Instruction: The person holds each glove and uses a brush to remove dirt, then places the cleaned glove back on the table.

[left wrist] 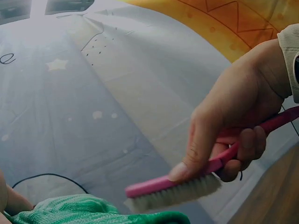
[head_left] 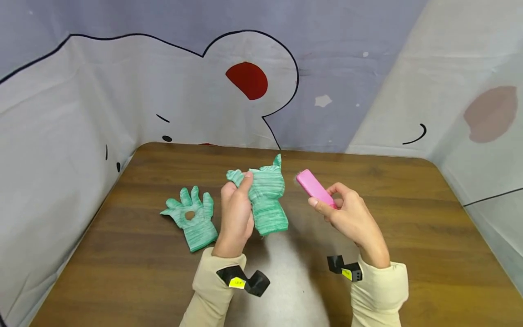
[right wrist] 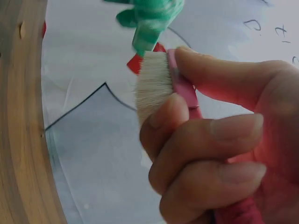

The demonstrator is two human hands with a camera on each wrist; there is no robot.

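My left hand (head_left: 237,218) grips a green knitted glove (head_left: 267,195) above the table, thumb on its near face and the cuff hanging down. In my right hand (head_left: 353,215) is a pink brush (head_left: 314,187), held by its handle with the thumb on its back. Pale bristles (left wrist: 173,195) show under the brush head in the left wrist view. The brush is apart from the held glove, to its right. A second green glove (head_left: 196,225) lies on the table left of my left hand, fingers spread, with a round brown patch on its palm.
The brown wooden table (head_left: 429,236) spreads under both hands. A printed cloth (head_left: 171,81) with cartoon outlines hangs behind it and along its sides. Each sleeved wrist wears a black camera mount (head_left: 257,282) with a yellow label.
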